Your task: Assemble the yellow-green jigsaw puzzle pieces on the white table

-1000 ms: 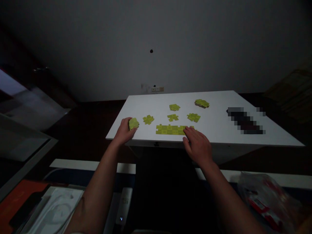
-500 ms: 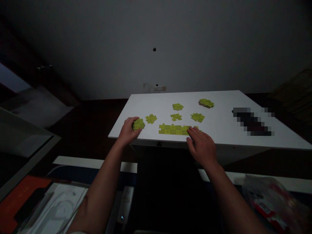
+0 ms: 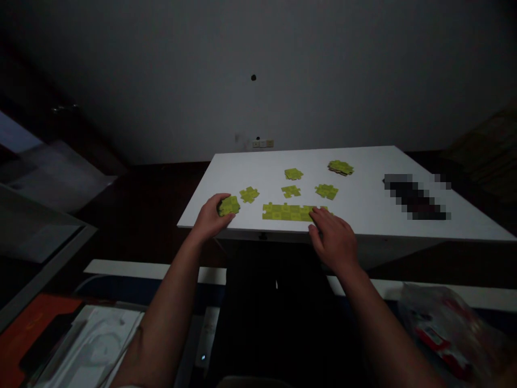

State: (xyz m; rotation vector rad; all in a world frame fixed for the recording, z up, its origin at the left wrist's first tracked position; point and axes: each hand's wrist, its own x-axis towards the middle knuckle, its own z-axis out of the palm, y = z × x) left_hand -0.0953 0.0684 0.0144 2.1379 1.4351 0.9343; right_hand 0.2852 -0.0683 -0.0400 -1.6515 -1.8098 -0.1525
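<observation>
Shifted rightward along the near table edge since the earliest frame: left hand [image 3: 210, 218], curled around a thick stack of yellow-green cardboard jigsaw pieces [image 3: 229, 206]. Firm grasp on that stack, with fingers wrapped over its left side; contact between stack and tabletop impossible to make out. Right hand [image 3: 333, 240] open and relaxed, fingers spread, gripping nothing, at the table's near edge; fingertips [image 3: 314, 215] touching the right end of a long assembled strip of yellow-green jigsaw pieces [image 3: 287, 212]. Strip lying flat and horizontal near the front edge of a white rectangular table [image 3: 363, 215], between both hands.

Beyond the strip, four small loose yellow-green puzzle clusters: one [image 3: 249, 194] just beside the held stack, one [image 3: 291, 191] just behind the strip, one [image 3: 293, 174] farther back, one [image 3: 326, 191] to the right. Low stacked yellow-green puzzle pile [image 3: 340, 167] near the far edge. Dark oblong object [image 3: 416, 196], pixelated beyond recognition, at the table's right side. Below the table, a crumpled clear plastic bag with red print [image 3: 440, 328] at lower right; white moulded packaging [image 3: 109, 334] beside an orange surface [image 3: 36, 328] at lower left.
</observation>
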